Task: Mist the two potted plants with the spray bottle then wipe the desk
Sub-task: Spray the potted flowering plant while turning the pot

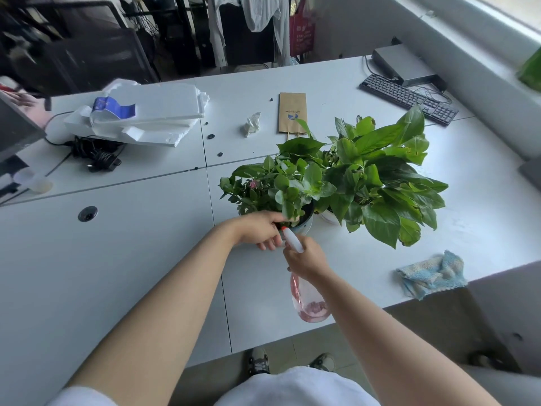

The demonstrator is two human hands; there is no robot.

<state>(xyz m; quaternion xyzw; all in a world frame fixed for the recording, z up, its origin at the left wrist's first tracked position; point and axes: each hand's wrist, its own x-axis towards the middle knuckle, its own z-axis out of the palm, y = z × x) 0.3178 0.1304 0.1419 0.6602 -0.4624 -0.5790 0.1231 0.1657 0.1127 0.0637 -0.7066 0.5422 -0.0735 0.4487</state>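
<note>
Two potted plants (281,189) (377,174), one pink spray bottle (307,300), one blue cloth (431,273), one keyboard (408,98), one paper bag (292,112), one crumpled tissue (251,124), two hands (262,228) (307,260).

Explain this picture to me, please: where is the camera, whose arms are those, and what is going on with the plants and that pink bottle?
There is no machine here. A person wears a wide-angle camera on the head, looking down, so the two bare arms are their own. The right hand grips the neck of a pink spray bottle, its white nozzle aimed at the smaller potted plant. The left hand reaches to the nozzle tip by that plant's pot; whether it pinches anything I cannot tell. A bigger leafy plant stands right beside it. On the white desk also lie a blue cloth near the edge, a paper bag, a crumpled tissue, foam packing and a keyboard.
</note>
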